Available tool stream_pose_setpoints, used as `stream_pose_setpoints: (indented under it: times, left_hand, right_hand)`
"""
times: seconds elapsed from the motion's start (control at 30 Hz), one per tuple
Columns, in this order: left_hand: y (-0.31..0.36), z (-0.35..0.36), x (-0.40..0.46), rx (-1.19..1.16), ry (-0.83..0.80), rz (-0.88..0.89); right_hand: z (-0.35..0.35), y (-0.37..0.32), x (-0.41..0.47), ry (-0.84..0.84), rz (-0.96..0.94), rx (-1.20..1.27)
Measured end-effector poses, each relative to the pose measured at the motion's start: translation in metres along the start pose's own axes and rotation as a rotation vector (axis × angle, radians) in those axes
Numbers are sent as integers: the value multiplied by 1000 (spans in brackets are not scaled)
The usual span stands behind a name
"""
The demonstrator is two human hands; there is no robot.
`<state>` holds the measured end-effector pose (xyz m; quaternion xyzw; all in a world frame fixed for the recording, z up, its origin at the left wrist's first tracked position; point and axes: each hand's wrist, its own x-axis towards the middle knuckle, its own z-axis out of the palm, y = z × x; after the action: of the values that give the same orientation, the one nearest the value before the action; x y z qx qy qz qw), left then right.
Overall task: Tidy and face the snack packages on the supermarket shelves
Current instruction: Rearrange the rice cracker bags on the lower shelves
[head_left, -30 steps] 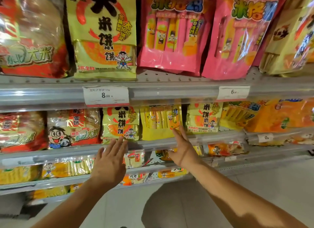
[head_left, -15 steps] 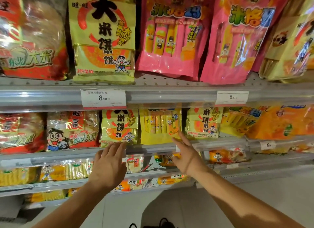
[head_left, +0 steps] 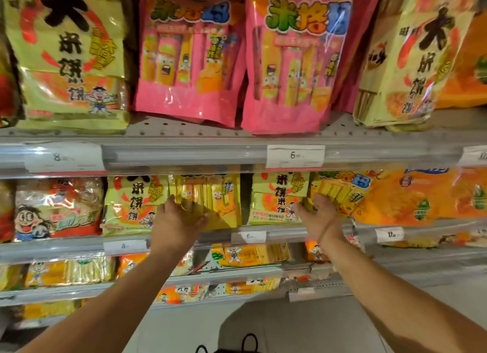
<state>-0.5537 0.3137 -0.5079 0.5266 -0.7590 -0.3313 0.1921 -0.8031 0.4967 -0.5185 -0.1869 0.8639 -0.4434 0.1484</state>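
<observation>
My left hand point(head_left: 178, 222) reaches into the second shelf, with thumb and fingers closed on the lower left corner of a yellow stick-snack bag point(head_left: 220, 198). My right hand point(head_left: 320, 217) holds the left edge of a yellow-orange stick-snack bag point(head_left: 342, 192). Between my hands stands a yellow rice-cracker bag point(head_left: 275, 198), facing front. Another bag of the same kind point(head_left: 133, 202) stands just left of my left hand. The fingertips of both hands are partly hidden by the bags.
Large pink bags point(head_left: 189, 55) and yellow rice-cracker bags point(head_left: 68, 55) fill the shelf above, behind a rail with price tags point(head_left: 295, 155). A red-and-white bag point(head_left: 56, 209) and orange bags point(head_left: 421, 194) flank my hands. Lower shelves point(head_left: 247, 255) hold small yellow packs. Grey floor below.
Both hands have risen from the shelf edge into the second shelf and taken hold of bags. The right hand shifted right, past the rice-cracker bag. The view has moved closer and rightward.
</observation>
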Motion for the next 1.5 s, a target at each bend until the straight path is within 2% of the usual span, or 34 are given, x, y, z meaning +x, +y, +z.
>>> stream_pose_setpoints:
  times: [0.13,0.3,0.4,0.53,0.67,0.8,0.93,1.0,1.13,1.37,1.5]
  left_hand:
    - [4,7,1,77,-10,-61]
    - [14,11,-6,250,-18,-52]
    - [16,8,-4,138,-14,-85]
    - [16,4,3,-77,-15,-125]
    - [12,4,5,-157,-74,-129]
    - [14,1,2,-249,-60,-122]
    - [19,-8,-2,-169,23,-58]
    - [18,-18,-2,-249,37,-53]
    - [-9,-47,-16,-359,78,-94]
    - [-78,-101,-51,-297,238,-170]
    - [-99,-120,-54,-313,233,-184]
  right_hand:
    - [-2,-1,4,-45,-99,-74]
    - [2,-8,9,-129,-39,-122]
    - [2,-15,14,-179,16,-181]
    - [6,-19,18,-155,51,-305]
    - [9,-16,22,-137,75,-256]
    - [11,-15,23,-97,62,-281]
    - [14,-12,22,-40,40,-288]
    - [13,-12,21,-39,7,-284]
    - [17,-21,16,-88,-53,-283]
    - [68,-63,-12,-188,-80,-172]
    - [105,-80,-31,-227,-47,-91]
